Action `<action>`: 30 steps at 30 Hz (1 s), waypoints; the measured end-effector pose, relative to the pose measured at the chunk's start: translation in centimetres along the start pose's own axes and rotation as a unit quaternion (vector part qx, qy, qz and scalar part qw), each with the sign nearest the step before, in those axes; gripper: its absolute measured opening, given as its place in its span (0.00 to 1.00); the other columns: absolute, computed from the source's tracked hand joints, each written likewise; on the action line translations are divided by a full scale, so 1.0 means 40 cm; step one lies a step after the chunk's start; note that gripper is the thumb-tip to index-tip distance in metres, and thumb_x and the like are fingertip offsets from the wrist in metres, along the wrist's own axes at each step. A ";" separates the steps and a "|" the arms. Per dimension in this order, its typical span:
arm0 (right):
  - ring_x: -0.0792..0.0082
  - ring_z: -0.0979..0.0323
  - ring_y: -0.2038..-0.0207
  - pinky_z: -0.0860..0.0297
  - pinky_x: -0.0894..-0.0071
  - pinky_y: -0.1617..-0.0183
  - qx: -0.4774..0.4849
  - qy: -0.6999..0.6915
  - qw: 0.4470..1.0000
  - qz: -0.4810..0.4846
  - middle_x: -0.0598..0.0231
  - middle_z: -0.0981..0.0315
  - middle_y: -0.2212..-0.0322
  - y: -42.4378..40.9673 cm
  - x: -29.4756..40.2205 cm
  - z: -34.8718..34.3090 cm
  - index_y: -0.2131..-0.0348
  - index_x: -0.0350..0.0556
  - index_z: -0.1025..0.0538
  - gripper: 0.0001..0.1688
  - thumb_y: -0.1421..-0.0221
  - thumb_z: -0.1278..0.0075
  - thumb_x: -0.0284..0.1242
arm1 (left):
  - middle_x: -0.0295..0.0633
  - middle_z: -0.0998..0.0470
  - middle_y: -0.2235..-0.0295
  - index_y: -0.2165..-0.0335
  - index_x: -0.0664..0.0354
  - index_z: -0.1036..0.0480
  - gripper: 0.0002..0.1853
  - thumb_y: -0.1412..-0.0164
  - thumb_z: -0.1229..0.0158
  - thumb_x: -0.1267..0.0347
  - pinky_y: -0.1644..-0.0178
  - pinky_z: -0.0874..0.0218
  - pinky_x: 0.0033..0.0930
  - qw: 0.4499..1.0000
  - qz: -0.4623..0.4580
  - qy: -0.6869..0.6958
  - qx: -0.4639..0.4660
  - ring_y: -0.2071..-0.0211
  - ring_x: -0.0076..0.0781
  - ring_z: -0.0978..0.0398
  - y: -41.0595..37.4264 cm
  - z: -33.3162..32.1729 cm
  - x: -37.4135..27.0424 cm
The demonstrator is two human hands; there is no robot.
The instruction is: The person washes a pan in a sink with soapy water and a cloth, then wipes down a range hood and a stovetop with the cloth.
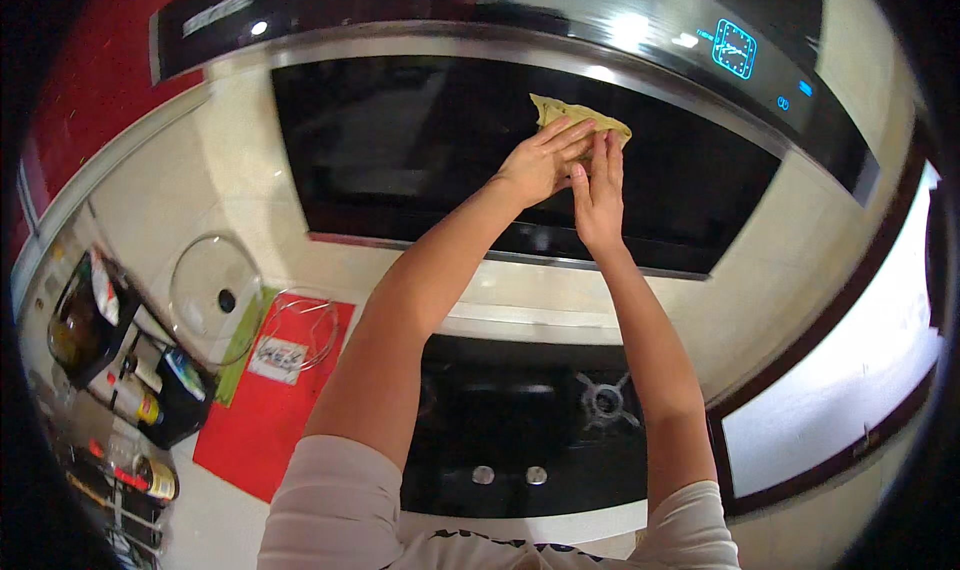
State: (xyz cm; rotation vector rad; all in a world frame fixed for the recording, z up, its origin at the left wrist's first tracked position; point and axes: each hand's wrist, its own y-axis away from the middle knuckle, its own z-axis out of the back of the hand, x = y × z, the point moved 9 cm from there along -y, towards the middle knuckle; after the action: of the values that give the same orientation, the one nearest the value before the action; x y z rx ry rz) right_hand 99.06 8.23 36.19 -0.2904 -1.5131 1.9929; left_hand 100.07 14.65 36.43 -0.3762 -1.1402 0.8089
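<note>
Both arms reach up to the dark glass panel of a range hood (435, 150). A yellow cloth (574, 112) lies pressed flat against that glass. My left hand (544, 161) rests on the cloth with its fingers spread over it. Close beside it on the right, my right hand (602, 187) has its fingertips on the cloth's lower right edge. The fingers of the two hands meet or overlap; part of the cloth is hidden beneath them.
Below is a black gas hob (525, 420) with a burner support and two knobs. A red mat (300, 412), a glass lid (214, 300), a wire rack (304, 330) and a black rack with bottles (180, 397) stand left. A dark-framed window (832, 360) is right.
</note>
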 end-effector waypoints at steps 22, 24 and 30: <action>0.44 0.54 0.43 0.50 0.49 0.42 -0.018 0.075 0.987 0.140 0.61 0.48 0.45 -0.087 0.600 -0.497 0.50 0.42 0.36 0.29 0.50 0.53 0.34 | 0.42 0.42 0.45 0.55 0.57 0.32 0.20 0.49 0.48 0.69 0.40 0.58 0.48 0.970 0.223 0.095 0.009 0.41 0.41 0.49 0.676 0.149 0.492; 0.45 0.54 0.43 0.50 0.50 0.42 -0.006 0.070 0.987 0.142 0.62 0.49 0.45 -0.083 0.603 -0.524 0.49 0.42 0.37 0.30 0.51 0.52 0.33 | 0.44 0.39 0.47 0.58 0.58 0.29 0.16 0.49 0.48 0.72 0.42 0.52 0.45 0.962 0.235 0.137 -0.008 0.44 0.43 0.44 0.694 0.152 0.510; 0.58 0.43 0.46 0.41 0.61 0.47 0.149 -0.022 0.968 0.201 0.59 0.43 0.47 -0.066 0.665 -0.702 0.51 0.45 0.35 0.25 0.51 0.55 0.28 | 0.50 0.28 0.63 0.70 0.63 0.28 0.07 0.52 0.49 0.77 0.58 0.39 0.40 0.873 0.397 0.265 -0.105 0.61 0.48 0.30 0.836 0.174 0.584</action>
State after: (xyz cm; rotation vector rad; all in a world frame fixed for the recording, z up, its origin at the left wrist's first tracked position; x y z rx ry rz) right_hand 93.45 46.56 34.50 -0.4564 -1.2254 2.5238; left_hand 85.45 53.18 32.94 -1.2237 -0.5218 1.1918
